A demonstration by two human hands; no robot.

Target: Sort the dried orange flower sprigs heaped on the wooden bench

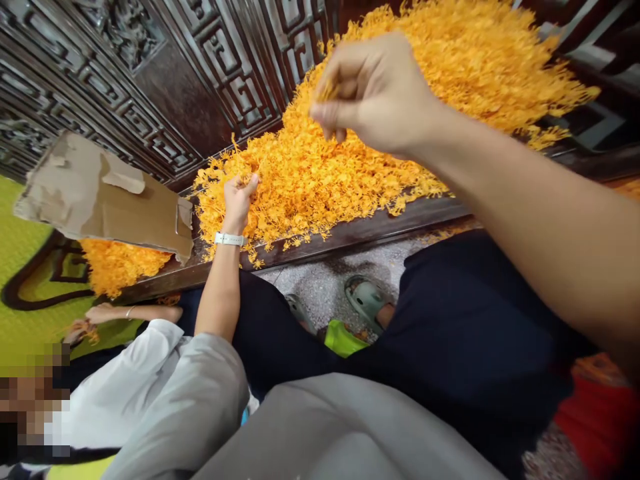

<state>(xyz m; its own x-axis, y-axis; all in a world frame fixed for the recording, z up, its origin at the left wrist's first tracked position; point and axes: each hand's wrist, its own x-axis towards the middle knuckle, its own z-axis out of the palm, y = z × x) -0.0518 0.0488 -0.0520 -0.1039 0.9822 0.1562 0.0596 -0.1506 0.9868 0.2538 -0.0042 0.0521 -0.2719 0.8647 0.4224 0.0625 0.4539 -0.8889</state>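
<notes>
A large heap of small orange flower-like pieces (360, 167) lies on a dark wooden ledge (350, 233). My right hand (373, 93) is raised over the heap, its fingers pinched on a few of the orange pieces. My left hand (239, 199), with a white watch (230, 239) on the wrist and a grey sleeve behind it, rests at the heap's near-left edge. Its fingers are curled closed among the pieces, gripping some.
A carved dark wooden panel (165, 80) backs the ledge. A torn cardboard box (100, 197) holds more orange pieces (117, 267) at left. Another person in a white shirt (115, 387) sits at lower left, their hand (107, 313) by a green mat. Sandalled feet (367, 300) stand on speckled floor.
</notes>
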